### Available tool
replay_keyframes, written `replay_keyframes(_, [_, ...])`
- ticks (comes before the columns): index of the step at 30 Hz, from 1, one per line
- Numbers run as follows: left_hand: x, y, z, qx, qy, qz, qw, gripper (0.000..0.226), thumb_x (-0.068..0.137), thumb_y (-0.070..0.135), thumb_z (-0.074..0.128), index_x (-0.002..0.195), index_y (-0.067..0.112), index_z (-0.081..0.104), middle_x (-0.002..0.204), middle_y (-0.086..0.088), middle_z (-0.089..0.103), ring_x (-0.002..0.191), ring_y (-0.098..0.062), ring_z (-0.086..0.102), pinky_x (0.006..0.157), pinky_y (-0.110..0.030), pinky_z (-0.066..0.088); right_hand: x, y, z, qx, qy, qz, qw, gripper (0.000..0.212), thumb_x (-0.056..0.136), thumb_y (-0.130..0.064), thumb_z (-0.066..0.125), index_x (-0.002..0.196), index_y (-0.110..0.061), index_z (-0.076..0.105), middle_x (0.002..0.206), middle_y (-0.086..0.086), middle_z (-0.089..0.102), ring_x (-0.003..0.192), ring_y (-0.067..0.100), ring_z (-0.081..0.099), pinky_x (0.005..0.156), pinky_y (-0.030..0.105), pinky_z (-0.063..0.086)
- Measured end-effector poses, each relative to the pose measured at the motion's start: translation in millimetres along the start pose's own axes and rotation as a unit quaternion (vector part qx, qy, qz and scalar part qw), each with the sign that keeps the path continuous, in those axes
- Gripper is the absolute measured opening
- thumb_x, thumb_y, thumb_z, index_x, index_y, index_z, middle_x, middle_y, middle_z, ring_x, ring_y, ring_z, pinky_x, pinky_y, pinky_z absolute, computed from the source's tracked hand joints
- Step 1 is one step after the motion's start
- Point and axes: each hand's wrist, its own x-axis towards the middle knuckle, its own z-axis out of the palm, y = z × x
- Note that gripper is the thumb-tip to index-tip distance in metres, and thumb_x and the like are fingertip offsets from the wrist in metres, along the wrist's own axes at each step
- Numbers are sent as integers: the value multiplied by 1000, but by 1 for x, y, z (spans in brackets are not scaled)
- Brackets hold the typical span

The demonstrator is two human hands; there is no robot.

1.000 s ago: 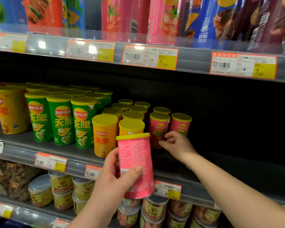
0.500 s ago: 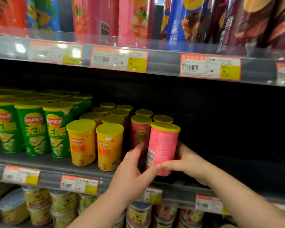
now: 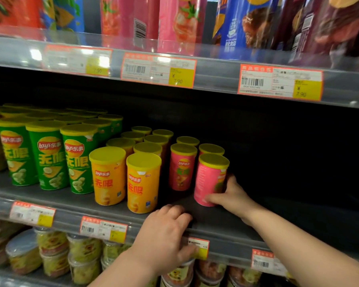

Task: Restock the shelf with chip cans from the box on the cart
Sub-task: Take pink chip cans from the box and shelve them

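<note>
One item in hand; all positions are given from the front pink can (image 3: 208, 179).

- front pink can: yellow lid, standing on the middle shelf (image 3: 71, 201), base appearing to meet the board. The printed text panel faces me and the logo is turned off to the right.
- right hand (image 3: 232, 195): wrapped round the can's right side low down, thumb across its base at the front, fingers hidden behind it.
- left hand (image 3: 166, 235): below and left of the can, resting on the shelf's front lip. Fingers are loosely bent on top, thumb down over a price label (image 3: 199, 248). It carries nothing.
- second pink can (image 3: 181, 168): just left of the reference can and a little further back, logo forward. Two more lids show behind the pair.
- orange cans (image 3: 143, 183): further left, two at the front.
- green cans (image 3: 48, 156): left again, taller.
- box and cart: not in view.

Risks, as I judge them:
- Front pink can left with its back showing, if I release without turning it.
- Can toppling into the dark gap on its right, where nothing would stop it, if my fingers drag as they withdraw.
- Second pink can knocked, if I nudge the reference can sideways to square the row.
- Price label scuffed or pulled, if I lean on the left thumb.
</note>
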Motion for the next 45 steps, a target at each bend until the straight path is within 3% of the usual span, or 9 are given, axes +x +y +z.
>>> replay_keyframes(5, [0, 1, 1, 1, -7, -8, 1000, 55, 60, 67, 48, 92, 27, 69, 90, 7, 67, 74, -15, 65, 58, -24, 55, 5, 2, 7, 10, 22, -1, 1000, 99, 65, -20, 85, 141, -18, 22, 131, 4, 48, 116, 18, 51, 97, 32, 43])
replay_keyframes(8, [0, 1, 2, 9, -9, -11, 1000, 55, 59, 68, 49, 92, 27, 68, 90, 7, 66, 75, -15, 65, 58, -27, 56, 6, -1, 8, 28, 13, -1, 1000, 88, 70, -11, 81, 139, -16, 27, 117, 0, 52, 104, 13, 52, 89, 27, 42])
replay_keyframes(11, [0, 2, 3, 16, -9, -12, 1000, 55, 59, 68, 49, 91, 27, 67, 89, 8, 65, 75, -15, 64, 58, -27, 55, 14, -4, 9, 23, 35, 9, 999, 81, 70, -10, 81, 136, -13, 34, 122, 4, 55, 102, 13, 51, 85, 26, 41])
replay_keyframes(23, [-1, 2, 3, 19, -4, 5, 1000, 55, 57, 68, 46, 93, 32, 66, 89, 12, 64, 74, -10, 63, 57, -22, 54, 47, -7, 8, -3, 60, 50, 997, 85, 69, -16, 83, 137, -13, 32, 132, 10, 52, 121, 26, 52, 94, 34, 42])
replay_keyframes(28, [-1, 2, 1, 27, -8, 6, 1000, 58, 56, 72, 42, 93, 35, 67, 89, 15, 65, 76, -7, 64, 60, -19, 54, 47, -10, 0, -4, 126, 24, 992, 107, 62, -31, 87, 145, -19, 21, 145, 11, 35, 132, 30, 40, 103, 42, 40])
replay_keyframes(31, [0, 2, 1, 28, -10, 5, 1000, 57, 57, 71, 41, 91, 34, 67, 88, 14, 65, 76, -8, 64, 60, -19, 54, 44, -31, -14, -107, 186, -60, 975, 108, 61, -44, 84, 147, -28, 21, 152, 6, 23, 139, 30, 27, 110, 49, 32])
replay_keyframes(37, [-1, 3, 1, 29, -15, 1, 999, 55, 57, 72, 44, 91, 35, 66, 87, 14, 64, 75, -8, 64, 59, -20, 54, 43, -75, -10, -442, 51, -185, 876, 88, 75, -71, 55, 147, -46, 12, 160, -10, 1, 146, 26, -8, 114, 55, -2])
replay_keyframes(41, [-1, 0, 5, 18, -15, 7, 1000, 56, 58, 70, 45, 91, 30, 65, 89, 9, 65, 75, -13, 64, 59, -22, 53, 47, -85, -1, -489, -12, -166, 856, 78, 85, -66, 47, 148, -45, 7, 160, -9, 8, 147, 25, 4, 114, 53, 8])
replay_keyframes(45, [-1, 0, 6, 14, -17, 5, 1000, 56, 58, 69, 45, 93, 30, 65, 92, 9, 65, 78, -13, 65, 61, -23, 54, 48, -87, 0, -500, -18, -152, 852, 72, 89, -62, 45, 149, -41, 11, 158, -8, 15, 145, 22, 18, 113, 48, 19])
